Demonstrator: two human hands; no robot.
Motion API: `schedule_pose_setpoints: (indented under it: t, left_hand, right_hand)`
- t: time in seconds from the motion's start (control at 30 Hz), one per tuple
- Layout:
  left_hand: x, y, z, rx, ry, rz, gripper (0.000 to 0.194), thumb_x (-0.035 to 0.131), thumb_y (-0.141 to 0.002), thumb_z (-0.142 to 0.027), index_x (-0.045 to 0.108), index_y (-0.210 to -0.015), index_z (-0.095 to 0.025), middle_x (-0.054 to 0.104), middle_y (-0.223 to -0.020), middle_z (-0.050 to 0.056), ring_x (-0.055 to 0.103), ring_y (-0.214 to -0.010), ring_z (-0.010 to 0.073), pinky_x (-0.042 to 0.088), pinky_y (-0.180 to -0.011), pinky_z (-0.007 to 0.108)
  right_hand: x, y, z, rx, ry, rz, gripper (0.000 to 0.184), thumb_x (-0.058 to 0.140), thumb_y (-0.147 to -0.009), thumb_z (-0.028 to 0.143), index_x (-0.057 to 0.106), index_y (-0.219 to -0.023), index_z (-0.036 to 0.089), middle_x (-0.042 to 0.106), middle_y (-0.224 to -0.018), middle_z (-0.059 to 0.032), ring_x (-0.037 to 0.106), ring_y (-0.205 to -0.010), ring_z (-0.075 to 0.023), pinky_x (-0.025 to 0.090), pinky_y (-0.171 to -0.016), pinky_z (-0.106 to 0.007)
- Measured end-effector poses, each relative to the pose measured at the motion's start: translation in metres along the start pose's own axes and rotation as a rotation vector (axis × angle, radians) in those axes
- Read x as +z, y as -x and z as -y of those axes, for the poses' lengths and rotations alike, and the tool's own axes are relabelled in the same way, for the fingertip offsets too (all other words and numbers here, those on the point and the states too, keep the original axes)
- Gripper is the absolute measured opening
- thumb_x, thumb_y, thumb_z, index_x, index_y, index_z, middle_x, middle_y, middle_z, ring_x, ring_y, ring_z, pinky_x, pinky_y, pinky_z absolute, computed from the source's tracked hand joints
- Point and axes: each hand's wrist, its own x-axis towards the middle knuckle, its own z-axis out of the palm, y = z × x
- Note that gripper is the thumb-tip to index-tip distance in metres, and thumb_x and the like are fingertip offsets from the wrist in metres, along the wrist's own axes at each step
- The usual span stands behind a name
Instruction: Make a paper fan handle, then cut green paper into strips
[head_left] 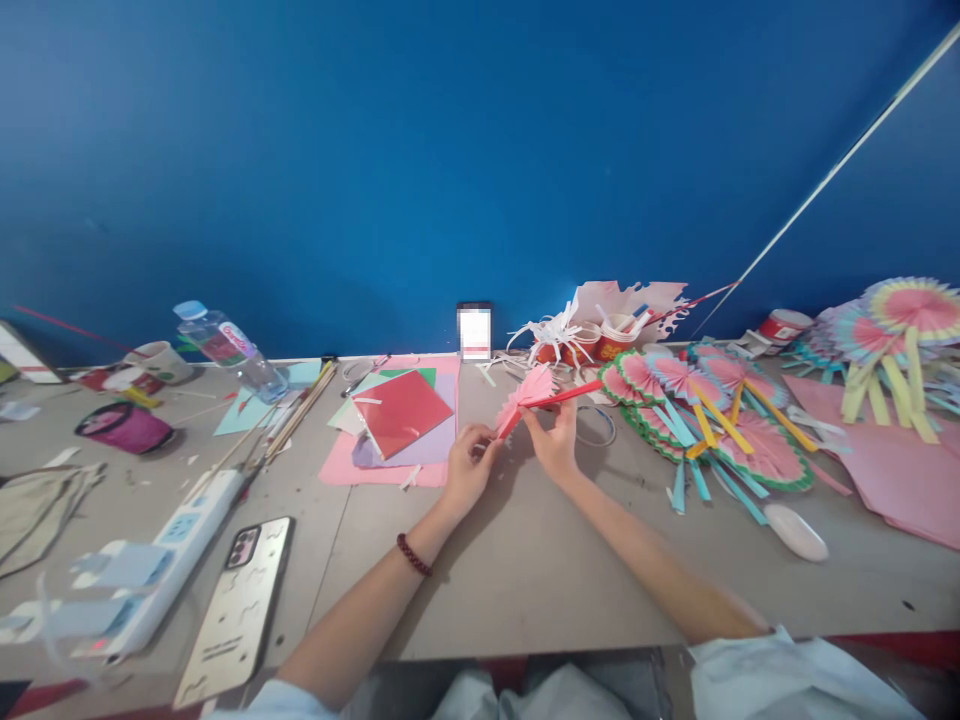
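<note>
Both hands hold a pleated pink paper fan (pixel 528 392) above the table, partly spread, with a long red strip (pixel 576 391) reaching right from it. My left hand (pixel 472 468) pinches the red lower left end between thumb and fingers. My right hand (pixel 555 437) grips the red strip near the fan's right side, thumb in front and fingers behind. Left of my left hand lies a stack of coloured sheets with a red sheet (pixel 405 412) on top. Several finished paper fans (pixel 694 385) with green edges and yellow and blue strips lie right of my right hand.
A power strip (pixel 169 560) and a phone (pixel 238 600) lie front left. Behind them stand a water bottle (pixel 232 350) and a pink pouch (pixel 126 427). A lit phone (pixel 474 332) leans on the blue wall. A white mouse (pixel 796 532) and pink sheets (pixel 900 470) lie right.
</note>
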Motion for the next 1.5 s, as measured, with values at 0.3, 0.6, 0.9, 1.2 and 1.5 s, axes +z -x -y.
schedule_pose_setpoints:
  t: [0.3, 0.6, 0.9, 1.2, 1.5]
  left_hand:
    - [-0.002, 0.001, 0.004, 0.092, -0.153, -0.073, 0.018, 0.060, -0.089, -0.036, 0.067, -0.082, -0.020, 0.059, -0.092, 0.004, 0.057, -0.068, 0.0119, 0.049, -0.058, 0.023]
    - [-0.003, -0.001, 0.005, 0.044, -0.113, -0.130, 0.022, 0.064, -0.087, -0.040, 0.068, -0.082, -0.020, 0.055, -0.092, 0.004, 0.055, -0.068, 0.0111, 0.049, -0.057, 0.023]
    - [-0.003, -0.004, 0.009, -0.032, -0.022, -0.149, 0.029, 0.068, -0.082, -0.048, 0.068, -0.089, -0.020, 0.061, -0.087, 0.002, 0.060, -0.068, 0.0131, 0.051, -0.063, 0.027]
    - [0.001, -0.003, 0.004, -0.105, 0.183, -0.090, 0.040, 0.077, -0.071, -0.057, 0.068, -0.082, -0.020, 0.070, -0.084, 0.006, 0.067, -0.077, 0.0186, 0.055, -0.075, 0.033]
    - [-0.001, -0.006, -0.005, -0.414, 0.527, 0.005, 0.061, 0.073, -0.065, -0.074, 0.073, -0.082, -0.015, 0.076, -0.083, 0.010, 0.072, -0.081, 0.0235, 0.055, -0.076, 0.034]
  right_hand:
    - [-0.003, -0.008, 0.008, 0.007, -0.102, 0.020, 0.055, 0.073, -0.077, 0.041, 0.051, -0.123, 0.020, 0.062, -0.114, -0.0110, 0.060, -0.102, -0.0221, 0.049, -0.096, -0.037]
    - [-0.009, -0.020, 0.008, 0.085, -0.145, -0.086, 0.045, 0.074, -0.074, 0.049, 0.059, -0.107, 0.021, 0.064, -0.094, -0.0048, 0.060, -0.083, -0.0177, 0.052, -0.077, -0.033]
    - [-0.010, -0.003, 0.016, -0.119, 0.014, 0.021, 0.027, 0.072, -0.080, 0.048, 0.062, -0.073, 0.024, 0.061, -0.070, -0.0005, 0.056, -0.064, -0.0164, 0.049, -0.066, -0.032]
    - [-0.011, 0.007, 0.013, -0.363, 0.233, 0.440, 0.022, 0.065, -0.089, 0.040, 0.073, -0.073, 0.027, 0.071, -0.069, -0.0038, 0.061, -0.063, -0.0164, 0.046, -0.064, -0.028]
    - [-0.011, 0.008, 0.004, -0.703, 0.439, 0.402, 0.027, 0.053, -0.098, 0.026, 0.074, -0.082, 0.022, 0.074, -0.078, -0.0054, 0.062, -0.070, -0.0149, 0.044, -0.067, -0.027]
